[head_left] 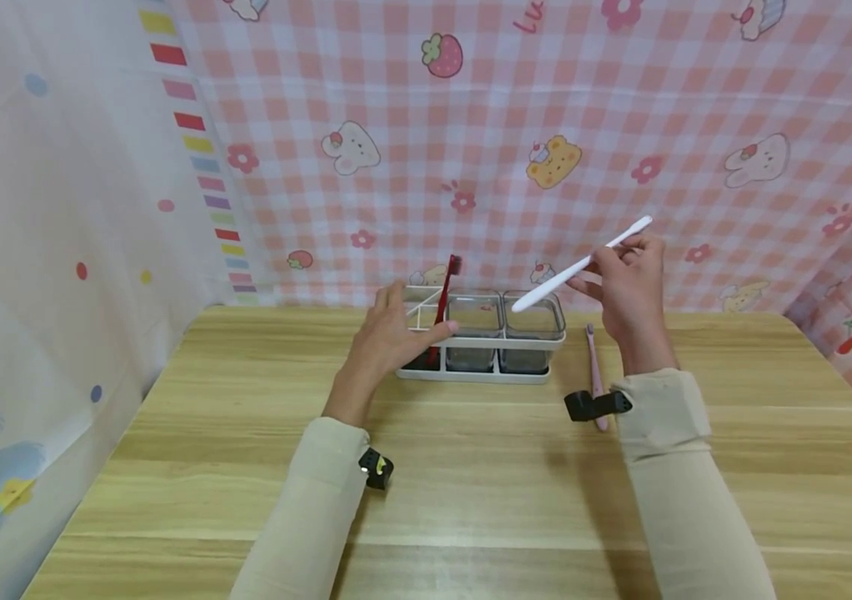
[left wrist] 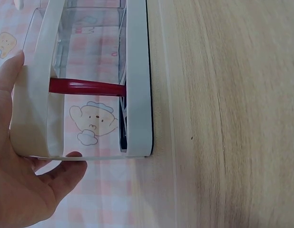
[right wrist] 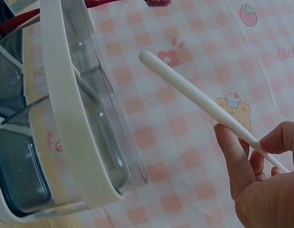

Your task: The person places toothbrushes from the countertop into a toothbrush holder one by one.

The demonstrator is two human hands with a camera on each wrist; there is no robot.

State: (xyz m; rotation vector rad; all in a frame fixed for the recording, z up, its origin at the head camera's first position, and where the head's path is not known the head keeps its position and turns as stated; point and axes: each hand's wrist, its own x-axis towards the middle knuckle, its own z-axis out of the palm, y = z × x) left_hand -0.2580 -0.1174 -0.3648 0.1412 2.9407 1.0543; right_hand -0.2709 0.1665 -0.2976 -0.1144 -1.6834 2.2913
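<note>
A toothbrush holder (head_left: 486, 377) with a pale frame and clear cups stands near the back of the table. My left hand (head_left: 388, 333) grips its left end, the thumb along the front rail and the fingers around the end. Upright in the left section leans a red toothbrush (head_left: 444, 292), its bristles at the top. Above and right of the holder, my right hand (head_left: 632, 287) pinches a white toothbrush (head_left: 557, 279) near its upper end. That brush slants, its rounded handle end low and toward the right cup (head_left: 533, 321). The pinching fingers partly hide its upper part.
A pink toothbrush (head_left: 594, 367) lies on the wooden table (head_left: 471, 500) right of the holder, partly behind the right wrist's black camera (head_left: 597, 405). Close behind the holder hangs a pink checked cloth (head_left: 426, 192); a white cloth (head_left: 96, 208) hangs at the left.
</note>
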